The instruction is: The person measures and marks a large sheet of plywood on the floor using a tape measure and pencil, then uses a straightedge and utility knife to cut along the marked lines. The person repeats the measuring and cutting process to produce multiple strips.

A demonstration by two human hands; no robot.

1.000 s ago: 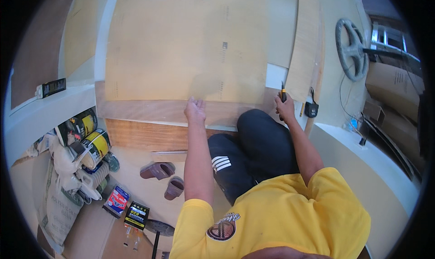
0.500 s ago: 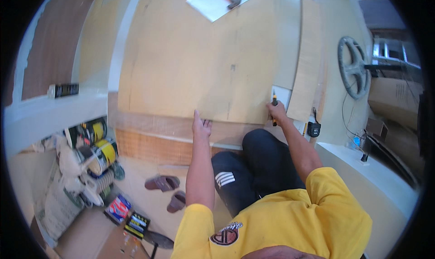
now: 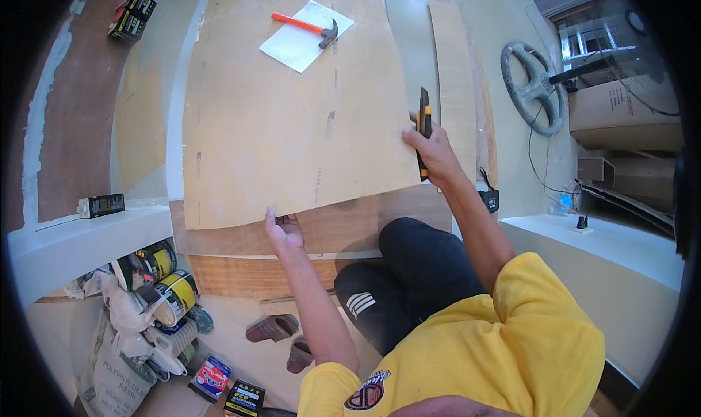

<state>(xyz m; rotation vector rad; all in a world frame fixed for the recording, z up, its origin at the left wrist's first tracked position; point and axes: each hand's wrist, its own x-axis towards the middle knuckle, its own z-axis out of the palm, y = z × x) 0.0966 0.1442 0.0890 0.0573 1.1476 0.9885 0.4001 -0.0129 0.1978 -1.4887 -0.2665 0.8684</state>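
A large thin plywood sheet (image 3: 292, 132) lies before me, its near edge slanting up toward the right. My left hand (image 3: 285, 234) grips that near edge, thumb on top and fingers beneath. At the sheet's right edge, my right hand (image 3: 434, 152) is closed around a black and orange snap-off utility knife (image 3: 424, 136), blade pointing away from me. The same hand also touches the sheet's edge. A claw hammer (image 3: 303, 25) with an orange handle rests on a white sheet of paper (image 3: 292, 50) on top of the plywood.
Right of the sheet lie a narrow wood strip (image 3: 454, 81) and a black tape measure (image 3: 489, 196). Beyond them stands a fan with a round grey base (image 3: 534, 88). Paint cans (image 3: 176, 298), a sack (image 3: 117, 377) and slippers (image 3: 272, 328) are on the floor at left.
The plywood sheet has turned, its right side shifting away from me and its left corner nearer. My right hand has moved away from me with the knife; my left hand has moved left.
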